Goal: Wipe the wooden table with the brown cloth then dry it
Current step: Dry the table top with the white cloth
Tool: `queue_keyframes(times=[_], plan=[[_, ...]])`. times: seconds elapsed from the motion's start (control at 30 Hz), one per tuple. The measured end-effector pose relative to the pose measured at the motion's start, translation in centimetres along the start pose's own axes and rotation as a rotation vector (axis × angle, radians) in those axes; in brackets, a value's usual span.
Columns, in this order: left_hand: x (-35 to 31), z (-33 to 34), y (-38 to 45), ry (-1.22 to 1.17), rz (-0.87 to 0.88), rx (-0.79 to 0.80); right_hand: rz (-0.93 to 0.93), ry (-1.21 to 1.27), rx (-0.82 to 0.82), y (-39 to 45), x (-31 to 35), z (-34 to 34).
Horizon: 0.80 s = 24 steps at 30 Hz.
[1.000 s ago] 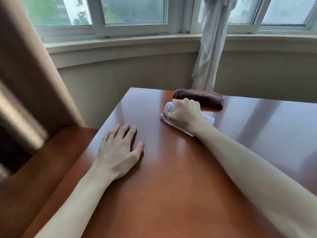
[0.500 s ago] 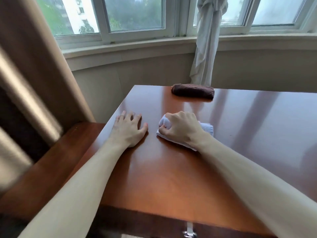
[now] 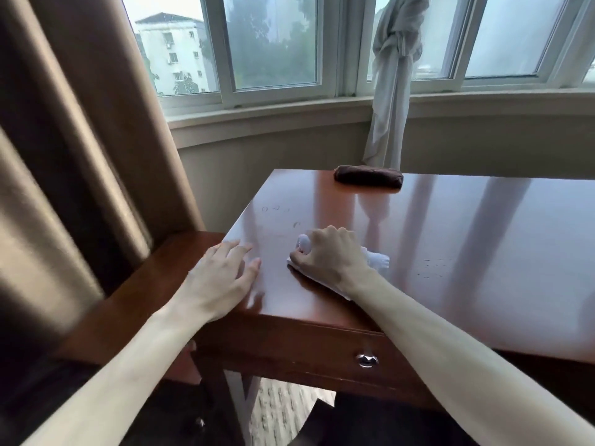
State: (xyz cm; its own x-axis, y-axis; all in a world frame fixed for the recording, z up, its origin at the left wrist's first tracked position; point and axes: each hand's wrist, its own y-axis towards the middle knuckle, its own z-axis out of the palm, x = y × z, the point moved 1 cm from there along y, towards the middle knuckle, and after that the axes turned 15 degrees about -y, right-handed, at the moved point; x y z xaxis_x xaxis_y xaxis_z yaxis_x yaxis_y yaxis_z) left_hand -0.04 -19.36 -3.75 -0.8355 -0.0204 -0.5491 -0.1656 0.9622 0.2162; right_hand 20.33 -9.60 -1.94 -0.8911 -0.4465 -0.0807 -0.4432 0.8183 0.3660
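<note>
The glossy wooden table point(image 3: 450, 252) fills the right and middle of the view. A rolled brown cloth point(image 3: 368, 177) lies untouched at its far edge, near the window. My right hand point(image 3: 328, 257) grips a white cloth point(image 3: 378, 259) and presses it on the table close to the near left corner. My left hand point(image 3: 222, 275) lies flat on the table's left edge, fingers spread, holding nothing. A few small water marks point(image 3: 275, 209) show on the wood beyond my hands.
A lower wooden surface point(image 3: 135, 294) adjoins the table on the left, beside a heavy brown curtain point(image 3: 64, 156). A knotted white curtain point(image 3: 391, 82) hangs behind the table. The table front has a drawer with a metal knob point(image 3: 367, 360).
My right hand has dragged the white cloth from near the brown cloth toward the table's near edge. My left hand stays at the left edge. The view has pulled back, showing the drawer.
</note>
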Motion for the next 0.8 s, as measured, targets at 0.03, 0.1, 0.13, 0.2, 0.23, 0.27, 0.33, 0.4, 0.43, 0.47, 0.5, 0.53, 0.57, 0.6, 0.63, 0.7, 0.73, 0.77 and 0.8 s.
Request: queue_keyframes(times=[0.03,0.1,0.13,0.2,0.23,0.27,0.33,0.4,0.43,0.47,0.5,0.53,0.57,0.6,0.63,0.7,0.73,0.77,0.8], plan=[[0.7,-0.6,-0.4,-0.022,-0.015,-0.019,-0.073,0.005,-0.037,-0.8,1.8,0.3],[1.8,-0.8,-0.7,-0.063,-0.049,-0.033,-0.262,0.032,-0.058,-3.1,3.8,0.9],[2.2,-0.7,-0.5,-0.077,-0.059,-0.031,-0.307,0.041,-0.066,-3.0,3.6,1.0],[2.7,-0.2,0.1,-0.084,-0.076,-0.024,-0.231,0.018,-0.053,0.1,2.3,0.9],[2.9,0.0,0.4,-0.074,-0.079,-0.018,-0.119,0.004,-0.031,2.1,1.8,1.0],[3.3,0.2,0.9,-0.065,-0.080,-0.012,0.003,0.001,-0.013,3.9,1.8,1.6],[4.2,0.1,2.3,-0.082,-0.115,-0.017,0.042,0.011,-0.014,6.4,3.8,3.2],[4.7,-0.1,4.4,-0.106,-0.162,-0.026,-0.148,0.031,-0.039,7.7,5.5,4.2],[4.9,0.0,5.5,-0.113,-0.186,-0.015,-0.217,0.020,-0.057,8.4,5.1,4.8],[5.1,0.1,6.4,-0.129,-0.212,-0.003,-0.224,0.011,-0.084,9.6,4.0,5.4],[5.2,0.4,7.0,-0.153,-0.237,0.019,-0.180,0.012,-0.117,11.3,2.7,6.0],[5.3,0.9,7.4,-0.170,-0.252,0.043,-0.109,0.007,-0.138,13.0,1.5,6.8],[5.5,1.5,7.5,-0.176,-0.260,0.057,-0.043,-0.009,-0.133,14.8,0.5,7.7],[5.7,1.8,7.7,-0.173,-0.261,0.054,-0.004,-0.029,-0.119,16.7,0.0,8.5],[5.8,2.0,7.9,-0.174,-0.260,0.040,0.006,-0.047,-0.114,18.6,-0.2,9.3],[6.0,2.1,7.8,-0.165,-0.264,0.021,0.010,-0.057,-0.119,22.0,0.0,10.6],[6.0,2.2,7.7,-0.166,-0.264,0.011,0.016,-0.056,-0.102,23.4,0.2,11.1],[5.9,2.3,7.7,-0.170,-0.259,0.000,0.022,-0.056,-0.081,24.5,0.6,11.5],[5.8,2.2,7.7,-0.173,-0.254,-0.002,0.030,-0.053,-0.068,25.4,0.9,11.8]])
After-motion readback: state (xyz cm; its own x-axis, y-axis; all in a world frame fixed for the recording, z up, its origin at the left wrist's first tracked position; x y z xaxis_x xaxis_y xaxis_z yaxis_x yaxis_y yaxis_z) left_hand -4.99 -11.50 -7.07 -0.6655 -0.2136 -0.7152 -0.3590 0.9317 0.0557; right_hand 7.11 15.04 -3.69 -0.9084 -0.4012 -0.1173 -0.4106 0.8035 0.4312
